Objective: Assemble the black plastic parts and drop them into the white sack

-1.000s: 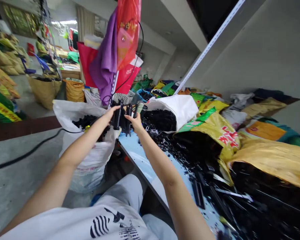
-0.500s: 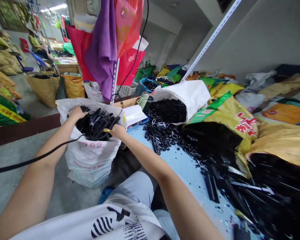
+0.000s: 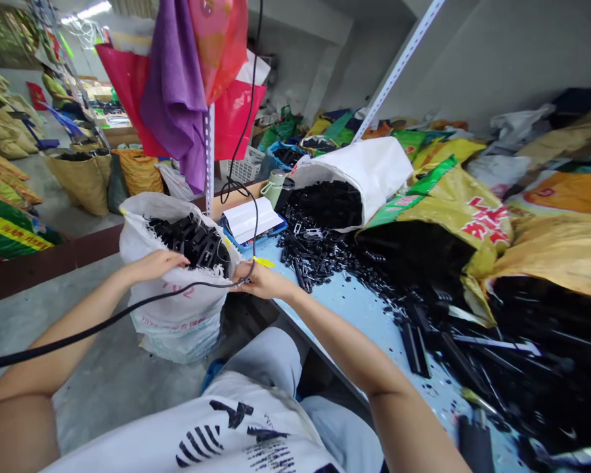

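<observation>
A white woven sack [image 3: 177,312] with red print stands upright on the floor, its mouth full of black plastic parts [image 3: 197,240]. My left hand [image 3: 160,263] is at the sack's near rim, fingers bent together over the frayed edge. At the right side of the mouth, my right hand [image 3: 261,281] is closed on the rim. A small yellow piece [image 3: 264,262] sticks out of that hand; its kind cannot be made out. A black cable [image 3: 128,309] runs across in front of the sack and passes by my right fingers.
On the blue tabletop [image 3: 345,322] lie loose black parts [image 3: 320,253]. Beyond them are a tipped white sack [image 3: 374,164] and a yellow sack [image 3: 473,203]. An open notebook [image 3: 249,217] and a green bottle [image 3: 274,187] stand behind. A purple cloth [image 3: 172,85] hangs from a post.
My left hand has come from the far left rim to the near rim. My right hand has moved right and down, off the parts to the sack's right edge. The view has shifted slightly.
</observation>
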Demonstrator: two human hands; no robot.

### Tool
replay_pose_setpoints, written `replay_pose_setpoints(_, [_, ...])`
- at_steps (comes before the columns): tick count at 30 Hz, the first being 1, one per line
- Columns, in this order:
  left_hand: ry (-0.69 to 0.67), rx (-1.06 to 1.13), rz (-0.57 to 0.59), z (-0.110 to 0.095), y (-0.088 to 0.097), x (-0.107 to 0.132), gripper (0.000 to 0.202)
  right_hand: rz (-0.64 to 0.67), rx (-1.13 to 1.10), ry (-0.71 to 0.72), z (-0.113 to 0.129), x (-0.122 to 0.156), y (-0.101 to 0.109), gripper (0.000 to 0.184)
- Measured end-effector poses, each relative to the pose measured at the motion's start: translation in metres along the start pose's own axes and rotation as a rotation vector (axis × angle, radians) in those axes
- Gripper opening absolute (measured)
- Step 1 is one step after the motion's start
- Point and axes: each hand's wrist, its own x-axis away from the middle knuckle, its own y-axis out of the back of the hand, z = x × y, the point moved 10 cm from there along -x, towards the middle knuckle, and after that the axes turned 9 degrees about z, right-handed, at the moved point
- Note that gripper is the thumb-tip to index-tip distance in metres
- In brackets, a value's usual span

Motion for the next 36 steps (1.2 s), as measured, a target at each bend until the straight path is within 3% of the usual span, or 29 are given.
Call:
replay_pose_setpoints(2, [-0.169, -0.095, 0.240, -0.023, -0.039, 0.018, 0.041, -0.117, -0.054, -0.041, -0.006, 0.009, -0.002, 0.031])
replay_pose_setpoints(3, [-0.217, -0.208, 0.286, -0.027, -0.049, 0.026, 0.042, -0.173, -0.073, -0.047, -0.008, 0.013, -0.004, 0.030])
replay_pose_setpoints(4, [-0.209, -0.327, 0.218, -0.025, -0.046, 0.032, 0.041, -0.229, -0.078, -0.053, -0.009, 0.017, -0.005, 0.029])
replay_pose_setpoints(6, [-0.133, -0.535, -0.087, -0.015, -0.020, 0.045, 0.041, -0.324, -0.038, -0.091, -0.014, 0.032, -0.006, 0.026])
replay_pose_setpoints(8, [-0.089, -0.590, -0.550, -0.011, 0.013, 0.077, 0.035, -0.391, 0.042, -0.177, -0.026, 0.058, -0.006, 0.027])
replay_pose_setpoints(9, [-0.090, -0.560, -0.784, -0.010, 0.021, 0.101, 0.029, -0.405, 0.086, -0.240, -0.035, 0.075, -0.007, 0.029])
replay_pose_setpoints(10, [-0.108, -0.517, -0.951, -0.010, 0.018, 0.123, 0.027, -0.415, 0.135, -0.327, -0.048, 0.095, -0.007, 0.030])
replay_pose_setpoints(11, [-0.154, -0.463, -1.007, -0.013, 0.003, 0.136, 0.027, -0.431, 0.184, -0.448, -0.065, 0.118, -0.006, 0.030])
replay_pose_setpoints(12, [-0.230, -0.397, -0.967, -0.020, -0.019, 0.139, 0.027, -0.464, 0.230, -0.602, -0.084, 0.144, -0.003, 0.029])
replay_pose_setpoints(14, [-0.386, -0.209, -0.631, -0.047, -0.086, 0.118, 0.023, -0.579, 0.277, -0.961, -0.122, 0.203, 0.006, 0.032])
replay_pose_setpoints(16, [-0.405, -0.038, -0.308, -0.082, -0.156, 0.084, 0.019, -0.742, 0.160, -1.225, -0.152, 0.254, 0.009, 0.040])
replay_pose_setpoints(17, [-0.394, 0.020, -0.185, -0.103, -0.186, 0.062, 0.018, -0.810, 0.053, -1.281, -0.165, 0.271, 0.009, 0.043])
replay_pose_setpoints(19, [-0.355, 0.155, -0.094, -0.143, -0.219, 0.008, 0.017, -0.896, -0.158, -1.285, -0.187, 0.289, 0.009, 0.043])
replay_pose_setpoints(22, [-0.243, 0.133, -0.103, -0.189, -0.230, -0.091, 0.024, -0.947, -0.365, -1.247, -0.211, 0.314, 0.018, 0.033])
replay_pose_setpoints(24, [-0.043, -0.016, -0.081, -0.196, -0.230, -0.153, 0.030, -0.978, -0.513, -1.212, -0.220, 0.337, 0.026, 0.034])
replay_pose_setpoints(27, [0.081, -0.050, -0.038, -0.202, -0.233, -0.216, 0.034, -1.026, -0.709, -1.122, -0.222, 0.375, 0.035, 0.040])
replay_pose_setpoints(31, [0.165, -0.090, 0.040, -0.196, -0.251, -0.246, 0.033, -1.113, -0.870, -1.014, -0.210, 0.419, 0.033, 0.043])
replay_pose_setpoints(36, [0.142, -0.201, -0.080, -0.190, -0.246, -0.229, 0.040, -1.264, -1.025, -0.748, -0.190, 0.453, 0.021, 0.042])
